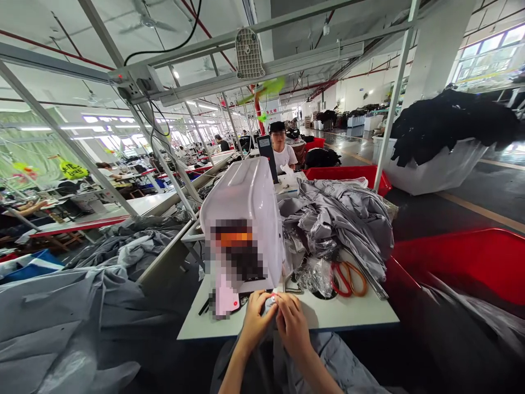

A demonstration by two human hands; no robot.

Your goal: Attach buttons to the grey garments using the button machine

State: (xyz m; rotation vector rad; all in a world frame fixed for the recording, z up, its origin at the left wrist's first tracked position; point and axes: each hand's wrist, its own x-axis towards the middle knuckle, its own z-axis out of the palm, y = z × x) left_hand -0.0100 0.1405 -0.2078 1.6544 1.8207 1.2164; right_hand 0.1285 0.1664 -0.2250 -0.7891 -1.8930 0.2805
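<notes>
Under the white sewing machine (241, 219) at the desk (348, 312) edge, both hands pinch the grey fabric (328, 361) together, left hand (255, 320) and right hand (292, 324) fingers closed on it, cloth trailing back toward the person.

Orange-handled scissors (348, 278) are lying on the white table (353, 313) beside crumpled clear plastic bags (316, 273); a heap of grey garments (340, 219) is piling behind them, red bins (463, 262) are standing right, and a co-worker (283, 148) is sitting beyond
</notes>
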